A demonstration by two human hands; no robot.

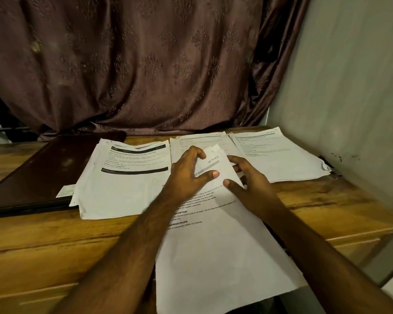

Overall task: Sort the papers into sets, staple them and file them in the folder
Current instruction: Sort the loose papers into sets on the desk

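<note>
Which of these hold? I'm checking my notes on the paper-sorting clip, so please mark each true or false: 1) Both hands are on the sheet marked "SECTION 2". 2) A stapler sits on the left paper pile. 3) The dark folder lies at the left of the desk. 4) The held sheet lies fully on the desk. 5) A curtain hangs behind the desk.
1) True: the left hand and the right hand both hold the SECTION 2 sheet near its top.
2) False: no stapler shows on the left pile.
3) True: the dark folder lies there, partly under that pile.
4) False: its near end hangs past the desk edge.
5) True: a brown curtain hangs there.
</note>
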